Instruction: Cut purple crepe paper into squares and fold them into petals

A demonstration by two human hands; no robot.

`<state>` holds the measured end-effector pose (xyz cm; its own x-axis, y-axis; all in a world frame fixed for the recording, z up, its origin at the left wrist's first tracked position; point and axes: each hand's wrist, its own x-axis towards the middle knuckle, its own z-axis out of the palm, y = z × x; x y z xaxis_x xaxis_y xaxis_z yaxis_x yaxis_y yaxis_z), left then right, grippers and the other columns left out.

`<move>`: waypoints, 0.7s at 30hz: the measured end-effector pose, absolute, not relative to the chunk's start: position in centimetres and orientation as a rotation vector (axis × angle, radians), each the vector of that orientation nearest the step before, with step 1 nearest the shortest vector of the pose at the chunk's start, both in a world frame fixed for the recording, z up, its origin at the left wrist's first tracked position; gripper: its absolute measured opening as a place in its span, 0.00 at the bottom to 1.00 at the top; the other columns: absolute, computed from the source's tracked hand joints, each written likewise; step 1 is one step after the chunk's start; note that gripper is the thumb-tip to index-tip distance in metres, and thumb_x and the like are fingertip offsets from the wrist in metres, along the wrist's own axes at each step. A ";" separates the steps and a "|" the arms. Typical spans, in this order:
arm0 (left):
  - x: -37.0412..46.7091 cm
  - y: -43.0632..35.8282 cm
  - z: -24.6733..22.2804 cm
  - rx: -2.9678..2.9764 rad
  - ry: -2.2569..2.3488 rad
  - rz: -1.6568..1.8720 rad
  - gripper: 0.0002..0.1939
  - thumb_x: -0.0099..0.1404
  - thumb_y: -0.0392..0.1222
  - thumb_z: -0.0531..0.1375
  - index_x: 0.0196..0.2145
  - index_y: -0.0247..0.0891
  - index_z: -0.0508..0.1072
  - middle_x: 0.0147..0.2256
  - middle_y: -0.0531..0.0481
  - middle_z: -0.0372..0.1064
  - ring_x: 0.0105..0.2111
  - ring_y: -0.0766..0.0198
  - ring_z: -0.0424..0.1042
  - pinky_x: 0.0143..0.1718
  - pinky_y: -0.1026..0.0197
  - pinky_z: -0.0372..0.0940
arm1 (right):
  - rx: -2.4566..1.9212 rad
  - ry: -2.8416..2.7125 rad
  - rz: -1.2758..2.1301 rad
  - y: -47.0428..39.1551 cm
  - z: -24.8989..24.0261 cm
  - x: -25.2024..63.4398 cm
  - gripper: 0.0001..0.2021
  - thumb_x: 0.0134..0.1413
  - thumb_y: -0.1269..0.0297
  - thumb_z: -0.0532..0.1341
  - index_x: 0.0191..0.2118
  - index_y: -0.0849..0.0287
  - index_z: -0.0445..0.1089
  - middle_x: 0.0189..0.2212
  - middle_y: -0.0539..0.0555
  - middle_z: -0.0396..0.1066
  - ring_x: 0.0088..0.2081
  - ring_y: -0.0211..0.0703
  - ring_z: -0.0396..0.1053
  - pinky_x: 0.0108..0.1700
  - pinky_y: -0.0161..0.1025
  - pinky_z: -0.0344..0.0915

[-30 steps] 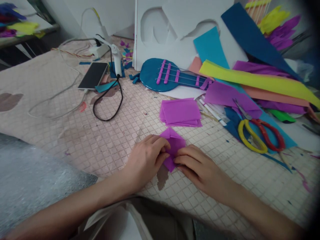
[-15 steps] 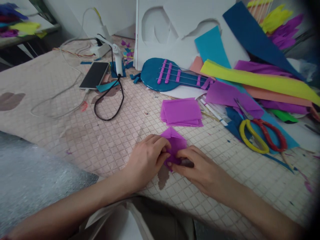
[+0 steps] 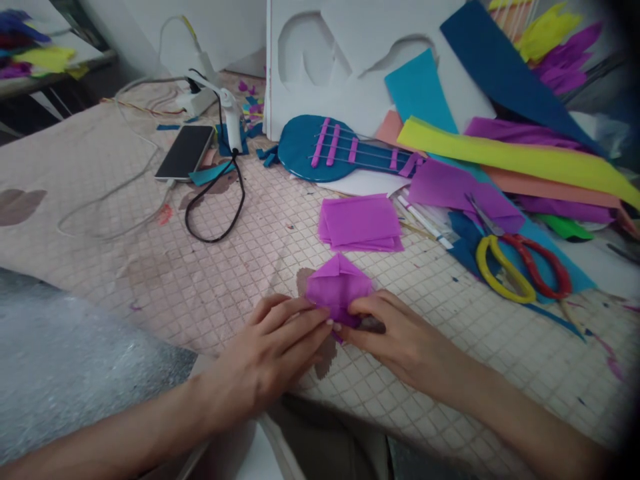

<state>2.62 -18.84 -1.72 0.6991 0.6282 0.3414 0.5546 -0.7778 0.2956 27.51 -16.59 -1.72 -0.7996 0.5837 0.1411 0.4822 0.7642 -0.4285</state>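
Note:
A small folded piece of purple paper (image 3: 336, 288) lies on the gridded table cover (image 3: 210, 267) near the front edge. My left hand (image 3: 270, 357) presses its fingertips on the piece's near left edge. My right hand (image 3: 400, 340) pinches the near right edge, thumb and fingers touching the paper. Both hands meet at the lower corner of the piece. Just beyond it sits a stack of purple paper squares (image 3: 361, 222).
Yellow-and-red scissors (image 3: 517, 267) lie to the right on blue paper. A blue paper guitar (image 3: 340, 150), coloured paper strips (image 3: 510, 157), a white foam board (image 3: 350, 60), a phone (image 3: 185, 152) and a black cable (image 3: 220, 213) fill the back. Bubble wrap (image 3: 65, 360) covers the near left.
My left hand slid back toward me, uncovering more of the folded purple piece, which now looks wider and flatter. My right hand stayed at its near right edge.

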 end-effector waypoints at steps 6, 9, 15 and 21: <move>1.9 -19.3 -1.9 2.802 1.049 0.534 0.17 0.69 0.39 0.53 0.55 0.38 0.65 0.53 0.48 0.68 0.54 0.55 0.63 0.57 0.49 0.54 | -0.821 -2.654 0.522 -16.6 -1.8 27.5 0.16 0.62 0.72 0.51 0.52 0.53 0.68 0.45 0.57 0.65 0.47 0.48 0.63 0.48 0.47 0.68; 1.7 -19.3 -1.7 2.783 1.083 0.569 0.16 0.68 0.37 0.55 0.53 0.37 0.66 0.53 0.47 0.68 0.53 0.55 0.65 0.56 0.47 0.57 | -0.830 -2.652 0.547 -16.6 -1.6 27.4 0.16 0.61 0.72 0.52 0.51 0.54 0.68 0.45 0.57 0.65 0.46 0.48 0.63 0.47 0.46 0.68; 2.5 -19.1 -1.9 2.794 0.946 0.650 0.14 0.70 0.37 0.53 0.52 0.35 0.66 0.50 0.48 0.71 0.52 0.58 0.65 0.56 0.50 0.57 | -0.841 -2.651 0.534 -16.6 -1.5 27.4 0.14 0.61 0.73 0.52 0.48 0.56 0.69 0.45 0.58 0.65 0.48 0.48 0.62 0.49 0.46 0.67; 2.7 -18.9 -2.4 2.826 0.912 0.573 0.17 0.70 0.42 0.52 0.54 0.33 0.65 0.50 0.44 0.69 0.53 0.55 0.62 0.55 0.48 0.57 | -0.835 -2.676 0.569 -16.8 -1.6 27.6 0.17 0.60 0.75 0.52 0.53 0.59 0.66 0.47 0.60 0.63 0.50 0.48 0.61 0.51 0.47 0.65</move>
